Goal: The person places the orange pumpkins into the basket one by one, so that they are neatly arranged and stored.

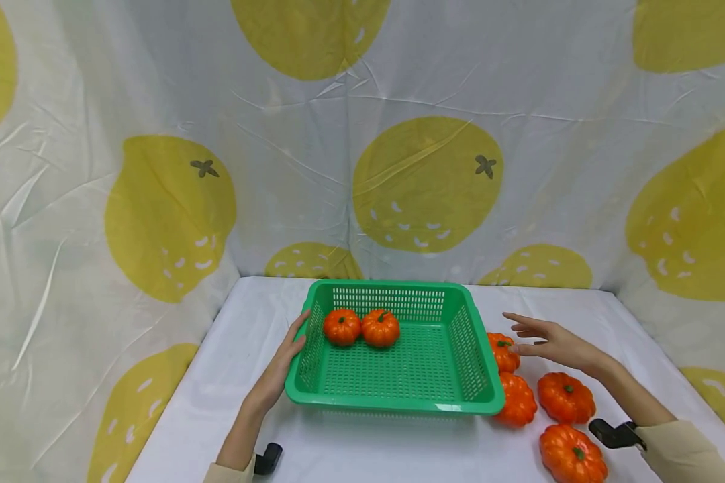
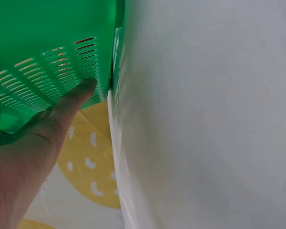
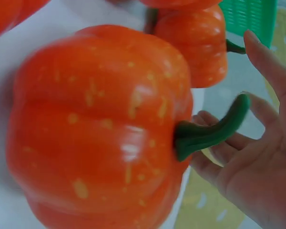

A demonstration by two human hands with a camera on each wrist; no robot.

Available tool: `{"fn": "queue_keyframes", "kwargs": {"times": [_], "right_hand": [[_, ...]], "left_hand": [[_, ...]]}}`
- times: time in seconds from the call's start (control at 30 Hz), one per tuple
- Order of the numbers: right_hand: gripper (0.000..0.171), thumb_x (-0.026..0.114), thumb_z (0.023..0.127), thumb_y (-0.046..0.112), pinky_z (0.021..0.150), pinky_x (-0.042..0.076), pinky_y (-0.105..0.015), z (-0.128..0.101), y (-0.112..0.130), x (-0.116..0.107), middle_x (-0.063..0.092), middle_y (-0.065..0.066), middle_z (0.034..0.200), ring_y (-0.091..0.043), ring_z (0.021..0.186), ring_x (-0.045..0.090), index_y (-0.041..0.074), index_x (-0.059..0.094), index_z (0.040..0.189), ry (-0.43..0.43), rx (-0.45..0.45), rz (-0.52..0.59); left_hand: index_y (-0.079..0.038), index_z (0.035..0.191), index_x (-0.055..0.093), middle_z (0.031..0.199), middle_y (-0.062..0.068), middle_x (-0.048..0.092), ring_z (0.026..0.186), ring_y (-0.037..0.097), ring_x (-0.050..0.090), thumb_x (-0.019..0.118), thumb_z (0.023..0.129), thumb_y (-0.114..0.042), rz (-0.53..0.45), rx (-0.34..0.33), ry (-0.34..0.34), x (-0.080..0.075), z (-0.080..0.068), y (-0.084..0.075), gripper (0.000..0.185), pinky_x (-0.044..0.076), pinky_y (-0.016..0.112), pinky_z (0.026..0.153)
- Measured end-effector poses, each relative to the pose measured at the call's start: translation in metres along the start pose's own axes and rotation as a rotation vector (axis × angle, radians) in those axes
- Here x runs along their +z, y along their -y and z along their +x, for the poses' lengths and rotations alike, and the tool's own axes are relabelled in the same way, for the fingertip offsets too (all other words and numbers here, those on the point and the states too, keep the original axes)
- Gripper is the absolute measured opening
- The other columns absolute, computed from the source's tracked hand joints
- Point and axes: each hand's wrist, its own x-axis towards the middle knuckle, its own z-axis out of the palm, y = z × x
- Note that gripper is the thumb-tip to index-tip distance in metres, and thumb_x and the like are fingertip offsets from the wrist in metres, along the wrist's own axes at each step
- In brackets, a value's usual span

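A green slotted basket (image 1: 465, 349) sits mid-table with two small orange pumpkins (image 1: 361, 327) inside at its far left. My left hand (image 1: 285, 359) lies flat against the basket's left wall (image 2: 47, 62), fingers straight. My right hand (image 1: 540, 339) hovers open, fingers spread, just above the pumpkin (image 1: 503, 351) beside the basket's right wall. Three more pumpkins (image 1: 566, 397) lie on the white table right of the basket. In the right wrist view a pumpkin (image 3: 100, 129) with a green stem fills the frame, with my hand (image 3: 257, 157) behind it.
The white table (image 1: 368, 449) is enclosed on three sides by a cloth backdrop (image 1: 423, 181) printed with yellow fruit. Black wrist camera mounts (image 1: 615, 434) show near both sleeves.
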Motion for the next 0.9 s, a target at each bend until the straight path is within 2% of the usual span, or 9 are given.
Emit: {"fn": "queue_keyframes", "kwargs": {"times": [0.2, 0.43, 0.6, 0.9], "right_hand": [[0.075, 0.070, 0.098, 0.027, 0.096, 0.051, -0.067, 0.002, -0.009, 0.006, 0.049, -0.037, 0.148, -0.055, 0.132, 0.051, 0.000, 0.035, 0.158, 0.050, 0.032, 0.022], [0.075, 0.071, 0.098, 0.026, 0.097, 0.051, -0.067, 0.003, -0.012, 0.009, 0.046, -0.035, 0.152, -0.056, 0.133, 0.049, -0.001, 0.035, 0.158, 0.080, 0.019, 0.053], [0.075, 0.071, 0.098, 0.023, 0.097, 0.055, -0.060, 0.002, -0.016, 0.012, 0.045, -0.035, 0.153, -0.057, 0.134, 0.047, -0.002, 0.035, 0.158, 0.094, 0.013, 0.075], [0.070, 0.070, 0.099, 0.023, 0.094, 0.058, -0.049, 0.001, -0.020, 0.014, 0.052, -0.031, 0.149, -0.055, 0.133, 0.051, -0.001, 0.039, 0.157, 0.117, 0.022, 0.100]], "left_hand": [[-0.040, 0.165, 0.015, 0.176, 0.001, 0.007, 0.162, 0.033, 0.005, 0.028, 0.113, -0.041, -0.004, 0.000, 0.001, 0.000, 0.000, 0.001, 0.054, 0.006, 0.068, 0.125], [-0.041, 0.165, 0.015, 0.176, 0.001, 0.007, 0.162, 0.034, 0.005, 0.027, 0.113, -0.042, -0.002, -0.006, -0.004, 0.001, 0.000, 0.000, 0.053, 0.006, 0.068, 0.125], [-0.041, 0.165, 0.015, 0.176, 0.001, 0.008, 0.162, 0.034, 0.006, 0.027, 0.113, -0.042, -0.001, -0.010, -0.008, 0.001, 0.000, 0.000, 0.053, 0.007, 0.068, 0.125], [-0.041, 0.165, 0.016, 0.176, 0.000, 0.007, 0.162, 0.033, 0.005, 0.028, 0.113, -0.041, -0.001, -0.008, -0.008, 0.000, 0.000, 0.000, 0.053, 0.006, 0.067, 0.125]]}}
